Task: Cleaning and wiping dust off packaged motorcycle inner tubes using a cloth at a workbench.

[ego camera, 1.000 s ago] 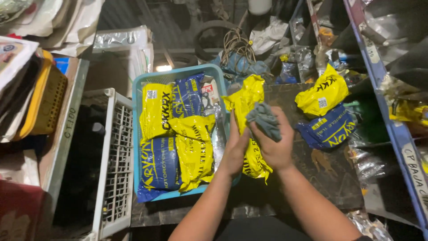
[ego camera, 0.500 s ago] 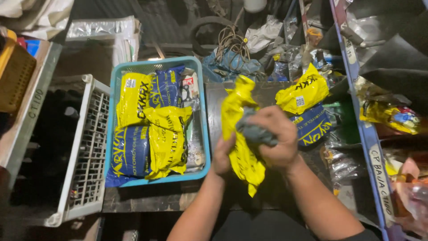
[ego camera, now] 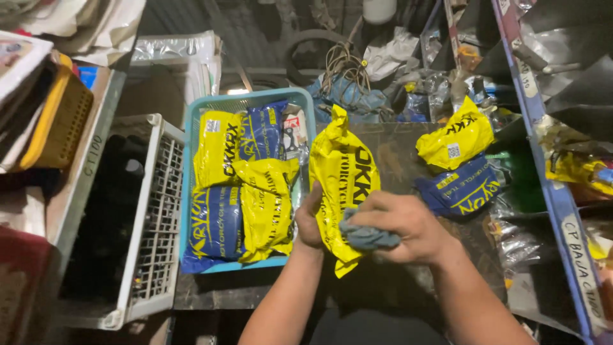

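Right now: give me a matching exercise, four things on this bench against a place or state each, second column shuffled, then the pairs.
Things:
1. grey cloth
2. yellow packet
3. light blue basket
4. blue packet

Places or states:
A. lying on the dark bench top, to the right, in nobody's hand
B. gripped at its edge by the left hand
C. bunched under the right hand
D. filled with yellow and blue packets

Pairs: 1-C, 2-B, 3-D, 4-A
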